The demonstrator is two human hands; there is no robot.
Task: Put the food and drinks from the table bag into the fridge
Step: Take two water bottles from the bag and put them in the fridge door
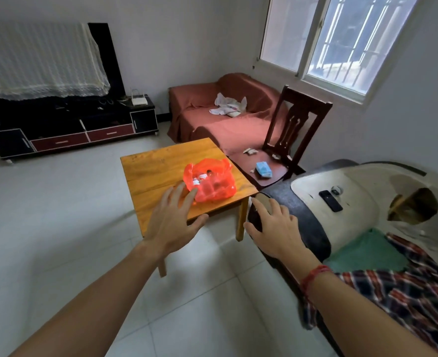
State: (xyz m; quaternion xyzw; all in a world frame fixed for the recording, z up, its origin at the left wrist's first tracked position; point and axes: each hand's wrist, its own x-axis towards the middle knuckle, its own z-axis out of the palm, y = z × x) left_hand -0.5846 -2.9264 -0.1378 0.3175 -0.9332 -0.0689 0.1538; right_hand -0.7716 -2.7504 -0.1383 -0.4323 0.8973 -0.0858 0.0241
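Note:
A red see-through plastic bag (212,182) sits on a small wooden table (156,166), near its right front corner. Bottles and other items show dimly through the plastic. My left hand (172,220) is stretched out with fingers spread, its fingertips just short of the bag's near left side. My right hand (274,225) is open too, fingers spread, beside the table's front right leg and over the dark arm of a sofa. Neither hand holds anything. No fridge is in view.
A worn white and black sofa (341,202) with a phone (330,200) and plaid cloth is at my right. A dark wooden chair (284,140) stands behind the table, a red-covered couch (212,117) beyond it. A black TV cabinet (71,127) lines the left wall. Pale floor tiles spread left.

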